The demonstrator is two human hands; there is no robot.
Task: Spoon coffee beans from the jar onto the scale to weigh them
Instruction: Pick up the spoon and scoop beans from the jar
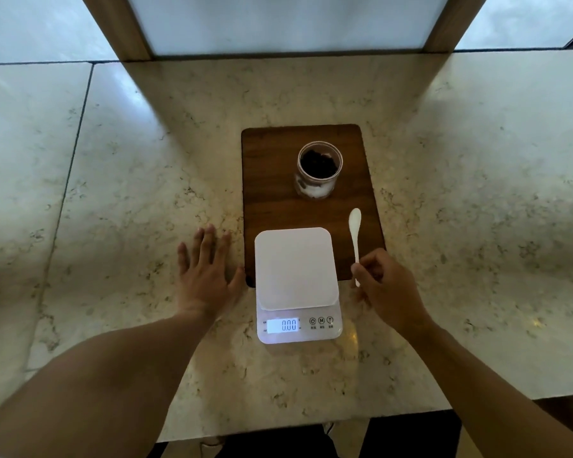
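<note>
My right hand [382,285] pinches the white spoon [355,241]; left hand [207,272] lies flat, open. I should dip straight into the jar [318,170], level scoops.

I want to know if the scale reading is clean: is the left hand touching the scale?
Apart. The head view shows the left hand flat on the counter, with a strip of counter visible between its thumb and the scale.

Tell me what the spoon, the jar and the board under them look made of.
Spoon: glossy white, probably plastic or ceramic; the look leaves it open.
Jar: clear glass or plastic, since the dark beans show through its wall.
Board: dark wood, matte, with visible grain streaks.
</note>
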